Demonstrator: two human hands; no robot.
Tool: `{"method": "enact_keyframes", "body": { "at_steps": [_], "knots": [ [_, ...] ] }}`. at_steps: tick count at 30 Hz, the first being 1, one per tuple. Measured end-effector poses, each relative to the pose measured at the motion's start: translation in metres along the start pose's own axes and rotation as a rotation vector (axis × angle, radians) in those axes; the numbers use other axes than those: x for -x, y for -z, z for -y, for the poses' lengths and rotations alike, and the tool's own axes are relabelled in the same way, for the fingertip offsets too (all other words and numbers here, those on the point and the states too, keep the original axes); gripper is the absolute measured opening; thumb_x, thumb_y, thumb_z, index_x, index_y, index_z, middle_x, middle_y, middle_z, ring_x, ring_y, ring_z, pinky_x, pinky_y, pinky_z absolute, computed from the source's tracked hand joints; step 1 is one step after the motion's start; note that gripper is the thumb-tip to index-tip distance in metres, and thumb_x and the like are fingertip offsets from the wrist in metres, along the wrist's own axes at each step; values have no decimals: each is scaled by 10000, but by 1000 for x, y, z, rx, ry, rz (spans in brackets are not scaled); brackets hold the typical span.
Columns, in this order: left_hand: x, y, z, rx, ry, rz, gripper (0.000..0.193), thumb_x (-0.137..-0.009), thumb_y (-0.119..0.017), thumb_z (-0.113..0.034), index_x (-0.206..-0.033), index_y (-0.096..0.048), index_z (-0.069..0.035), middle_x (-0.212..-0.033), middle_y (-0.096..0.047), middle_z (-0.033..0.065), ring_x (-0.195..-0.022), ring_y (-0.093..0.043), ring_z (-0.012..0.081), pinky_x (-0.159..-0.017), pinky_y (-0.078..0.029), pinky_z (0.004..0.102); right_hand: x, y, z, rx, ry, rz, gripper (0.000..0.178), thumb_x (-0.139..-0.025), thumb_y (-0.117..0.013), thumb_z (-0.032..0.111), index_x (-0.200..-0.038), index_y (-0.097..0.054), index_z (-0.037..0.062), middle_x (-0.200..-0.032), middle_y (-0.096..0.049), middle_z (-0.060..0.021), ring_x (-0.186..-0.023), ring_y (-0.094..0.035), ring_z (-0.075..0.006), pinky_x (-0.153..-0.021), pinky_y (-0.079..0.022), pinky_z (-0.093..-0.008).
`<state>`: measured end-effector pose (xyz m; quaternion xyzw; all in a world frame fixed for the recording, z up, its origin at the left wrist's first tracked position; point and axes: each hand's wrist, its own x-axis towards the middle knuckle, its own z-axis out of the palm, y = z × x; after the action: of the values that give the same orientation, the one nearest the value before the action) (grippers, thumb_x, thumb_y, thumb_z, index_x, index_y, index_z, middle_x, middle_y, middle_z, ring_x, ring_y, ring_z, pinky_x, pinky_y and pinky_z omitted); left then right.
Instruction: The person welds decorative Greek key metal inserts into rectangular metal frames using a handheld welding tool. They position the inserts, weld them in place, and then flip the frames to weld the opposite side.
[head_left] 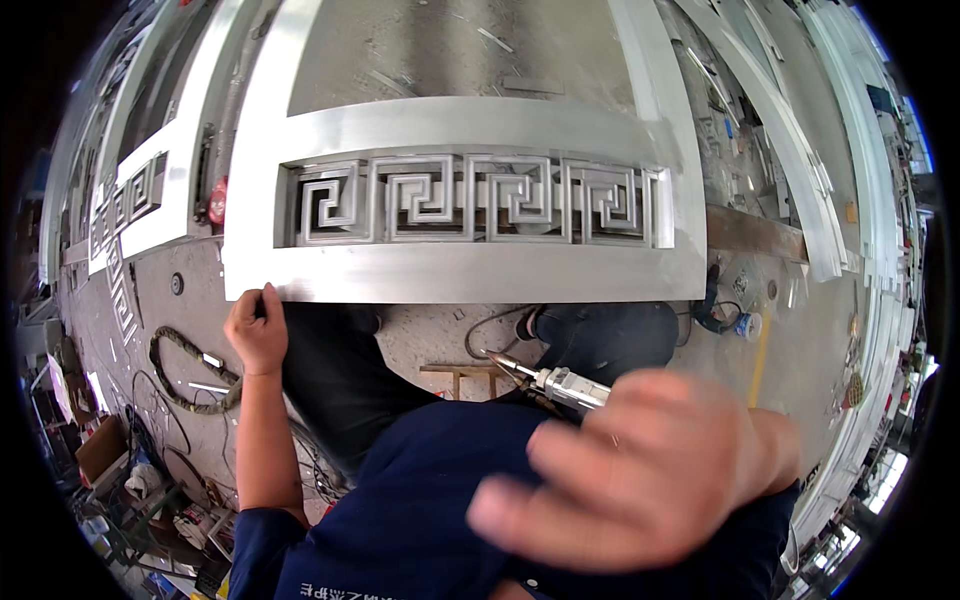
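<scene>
Right hand (650,465) (blurred) by tool (570,388); left hand (256,335) at frame (470,275)

Frame (450,276): smooth, satin metal; fretwork (470,197): glossy metal; tool (573,388): shiny; shirt (430,480): matt cloth; floor (185,312): rough, matt.

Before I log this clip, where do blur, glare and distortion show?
Head view: the right hand is badly blurred, while the left hand looks much crisper; head view: pale glare washes the metal frame's lower rail; head view: fisheye bowing bends the long metal bar at right.
</scene>
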<state>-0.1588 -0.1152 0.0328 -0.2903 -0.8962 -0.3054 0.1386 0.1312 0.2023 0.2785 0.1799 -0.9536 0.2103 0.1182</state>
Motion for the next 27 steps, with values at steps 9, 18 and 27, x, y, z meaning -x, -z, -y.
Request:
{"method": "enact_keyframes", "body": {
  "at_steps": [9, 18, 27],
  "knots": [
    [-5, -3, -11, 12, -59, -40, 232, -860, -753, -107, -704, -591, -46, -616, -588, 108, -530, -577, 290, -516, -451, 372, 207, -94, -8, -1311, -1139, -167, 696, -867, -748, 245, -1448, -484, -33, -1331, -636, -166, -1178, -639, -277, -1042, -493, -408],
    [-5, 4, -15, -7, -44, -15, 220, -856, -753, -111, -710, -603, -44, -613, -595, 98, -523, -579, 284, -516, -456, 368, 241, -163, 55, -1350, -1337, -166, 771, -763, -898, 168, -1410, -530, -34, -1307, -646, -119, -1198, -599, -192, -1057, -455, -366],
    [-77, -25, -105, 95, -90, 339, 148, -894, -716, -190, -927, -755, -50, -857, -704, 104, -705, -670, 303, -669, -540, 369, 219, -172, 43, -1098, -1351, -187, 527, -749, -908, 147, -1187, -682, -39, -1056, -732, -51, -968, -650, -118, -875, -531, -303]
  ]
}}
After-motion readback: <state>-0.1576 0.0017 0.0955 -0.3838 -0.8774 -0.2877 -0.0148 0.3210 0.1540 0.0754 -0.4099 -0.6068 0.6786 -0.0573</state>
